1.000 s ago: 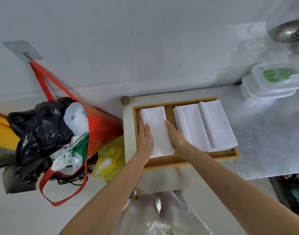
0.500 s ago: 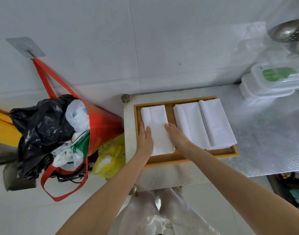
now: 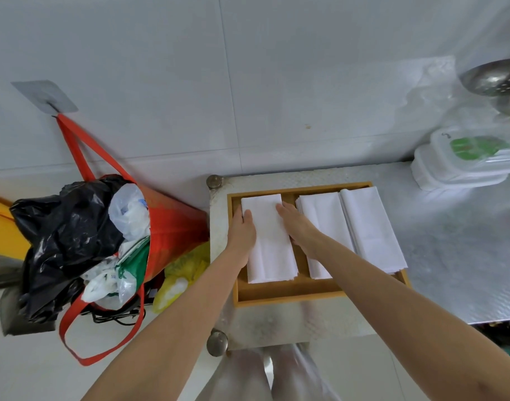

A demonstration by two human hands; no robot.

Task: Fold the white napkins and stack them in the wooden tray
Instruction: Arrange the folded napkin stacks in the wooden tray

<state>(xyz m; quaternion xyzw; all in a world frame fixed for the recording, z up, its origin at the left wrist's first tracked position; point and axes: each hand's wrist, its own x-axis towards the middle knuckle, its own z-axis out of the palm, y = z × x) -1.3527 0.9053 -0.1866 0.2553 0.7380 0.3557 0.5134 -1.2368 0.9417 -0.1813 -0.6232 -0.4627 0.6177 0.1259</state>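
A wooden tray (image 3: 285,295) sits on the left end of a metal table. In its left half lies a folded white napkin stack (image 3: 269,241). My left hand (image 3: 242,231) lies flat along the stack's left edge, fingers straight. My right hand (image 3: 298,225) lies flat along its right edge, fingers straight, squeezing the stack between both palms. A wider pile of white napkins (image 3: 355,230) fills the tray's right half and overhangs the right rim.
The metal table (image 3: 456,256) stretches right, with stacked clear plastic containers (image 3: 465,163) at the back and a metal colander (image 3: 497,78) above. A red bag (image 3: 167,224) stuffed with plastic bags hangs from a wall hook left of the table. A white tiled wall stands behind.
Both hands have slid farther up along the sides of the left napkin stack, toward the tray's back. The stack now lies straighter in the tray.
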